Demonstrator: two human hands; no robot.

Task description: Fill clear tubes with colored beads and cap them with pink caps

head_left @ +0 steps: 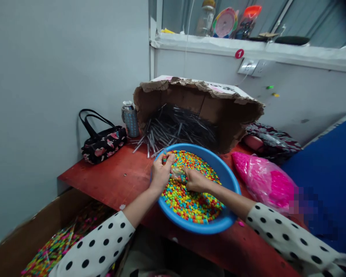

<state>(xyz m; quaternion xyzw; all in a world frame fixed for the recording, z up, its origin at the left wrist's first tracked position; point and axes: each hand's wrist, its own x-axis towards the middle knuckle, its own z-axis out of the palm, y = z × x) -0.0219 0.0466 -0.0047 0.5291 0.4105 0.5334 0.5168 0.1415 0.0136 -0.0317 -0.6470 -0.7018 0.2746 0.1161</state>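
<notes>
A blue plastic basin (233, 181) full of small multicoloured beads or candies (190, 204) stands on the red table. Over its left side, my left hand (160, 173) is closed around a slim clear tube (165, 154), held roughly upright with coloured pieces inside. My right hand (196, 180) grips a small clear plastic container (178, 175) with coloured pieces in it, just above the heap. Its open end points toward my left hand; whether it touches the tube I cannot tell.
Behind the basin, a torn cardboard box (196, 92) lies on its side, spilling clear tubes (175, 127). A handbag (103, 144) and a flask (130, 119) are at left, a pink bag (265, 181) at right. Filled tubes (57, 246) lie in a carton below left.
</notes>
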